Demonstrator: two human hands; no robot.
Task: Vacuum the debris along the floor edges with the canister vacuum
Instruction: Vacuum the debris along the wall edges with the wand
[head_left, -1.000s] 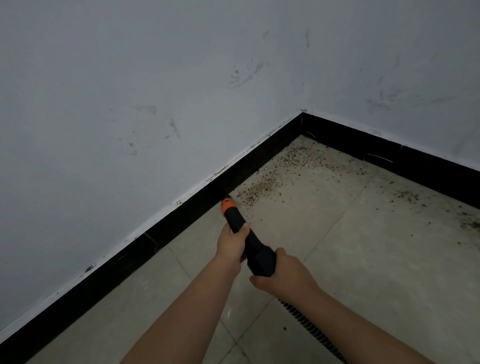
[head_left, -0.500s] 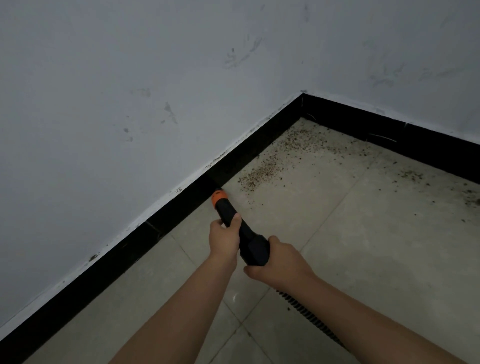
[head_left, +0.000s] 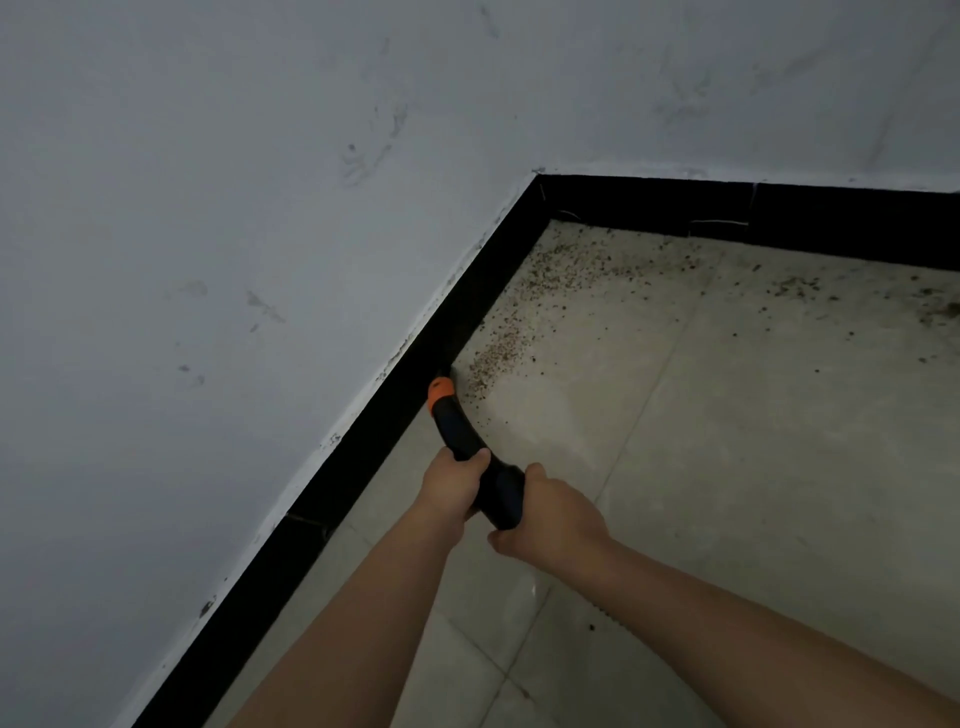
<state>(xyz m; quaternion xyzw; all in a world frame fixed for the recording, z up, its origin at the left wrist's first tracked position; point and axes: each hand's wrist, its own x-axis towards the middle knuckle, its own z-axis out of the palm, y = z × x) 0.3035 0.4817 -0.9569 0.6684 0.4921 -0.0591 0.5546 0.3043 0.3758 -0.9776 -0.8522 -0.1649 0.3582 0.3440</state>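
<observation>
The vacuum handle in my hands looks like hard black plastic with a slight sheen, and its orange collar is plastic too, more matt. The hose behind my right forearm shows a ribbed surface. The floor tiles are pale, smooth and faintly glossy, dulled by grime, with gritty brown debris scattered over them. The baseboard is black and smooth. The wall is matt white paint, scuffed and smudged.
</observation>
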